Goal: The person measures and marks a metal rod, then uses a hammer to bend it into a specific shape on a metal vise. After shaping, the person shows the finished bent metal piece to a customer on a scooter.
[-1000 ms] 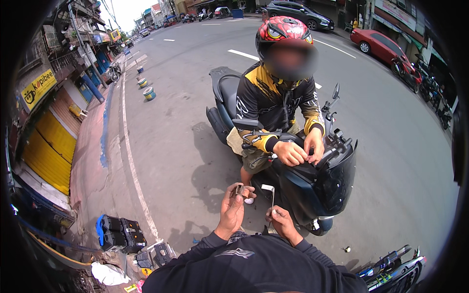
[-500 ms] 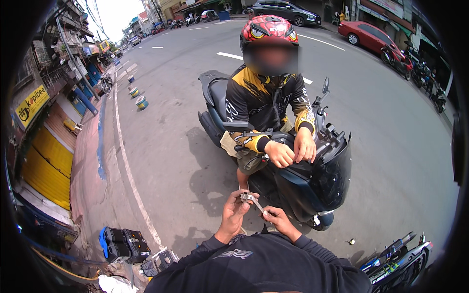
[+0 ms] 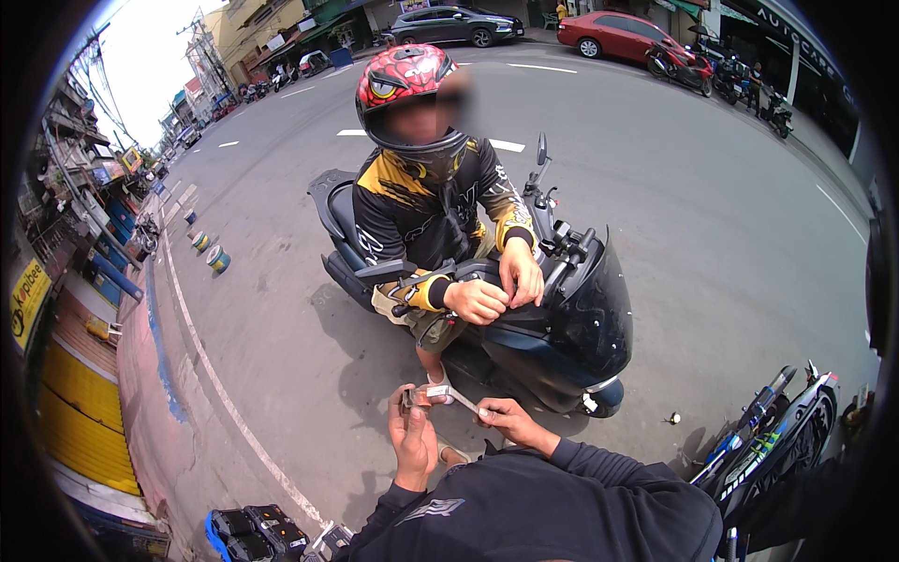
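Observation:
My left hand is raised in front of my chest, thumb and fingers pinching a small reddish-brown and metallic piece. My right hand grips the near end of a thin, flat silver-grey metal tool. Its wider, pale head lies right beside the small piece; whether the two touch, I cannot tell. Just beyond my hands a rider in a red patterned helmet sits on a dark scooter, with both of the rider's hands close together above its front.
Black cases with blue trim stand on the ground at lower left. A bicycle or motorbike is at lower right. Painted round posts line the left roadside. A red car and a dark car are parked across the road.
The view has swung to the right, so the rider and scooter appear further left. The metal tool's head has come away from between my left fingers, and my hands are slightly further apart.

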Demonstrator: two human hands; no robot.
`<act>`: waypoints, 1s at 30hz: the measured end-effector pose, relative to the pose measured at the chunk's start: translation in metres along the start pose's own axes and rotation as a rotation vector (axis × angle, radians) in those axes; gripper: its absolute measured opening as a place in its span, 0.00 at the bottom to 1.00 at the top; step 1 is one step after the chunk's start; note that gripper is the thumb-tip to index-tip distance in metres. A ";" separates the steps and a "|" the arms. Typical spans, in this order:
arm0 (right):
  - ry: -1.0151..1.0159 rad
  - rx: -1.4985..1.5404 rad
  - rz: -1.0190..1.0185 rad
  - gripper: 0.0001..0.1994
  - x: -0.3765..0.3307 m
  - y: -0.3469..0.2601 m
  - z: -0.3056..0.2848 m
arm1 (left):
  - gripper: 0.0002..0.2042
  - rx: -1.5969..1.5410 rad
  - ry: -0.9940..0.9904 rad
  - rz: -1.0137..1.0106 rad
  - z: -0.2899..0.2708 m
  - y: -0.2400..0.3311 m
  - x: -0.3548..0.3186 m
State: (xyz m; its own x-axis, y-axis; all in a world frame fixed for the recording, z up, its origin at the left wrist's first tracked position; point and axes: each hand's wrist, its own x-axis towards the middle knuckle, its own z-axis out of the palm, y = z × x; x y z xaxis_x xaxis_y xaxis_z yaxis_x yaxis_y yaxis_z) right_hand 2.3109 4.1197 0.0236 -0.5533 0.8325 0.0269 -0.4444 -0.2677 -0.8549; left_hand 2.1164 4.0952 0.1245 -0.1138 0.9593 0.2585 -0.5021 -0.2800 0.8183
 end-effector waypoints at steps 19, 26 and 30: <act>-0.012 0.163 -0.073 0.14 -0.002 0.013 0.004 | 0.23 -0.051 0.046 0.077 -0.003 0.003 -0.007; 0.024 0.188 -0.178 0.14 -0.001 0.011 0.000 | 0.25 -0.030 0.133 0.063 -0.017 0.010 0.003; 0.029 -0.125 0.080 0.15 -0.004 0.011 0.007 | 0.25 -0.053 0.013 -0.061 -0.008 -0.007 -0.011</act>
State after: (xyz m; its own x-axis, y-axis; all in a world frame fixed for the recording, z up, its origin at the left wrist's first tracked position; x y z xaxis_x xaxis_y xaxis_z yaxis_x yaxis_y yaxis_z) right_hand 2.3034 4.1106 0.0179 -0.5622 0.8250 -0.0573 -0.3074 -0.2727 -0.9117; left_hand 2.1140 4.0872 0.1118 -0.0923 0.9751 0.2016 -0.5530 -0.2186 0.8040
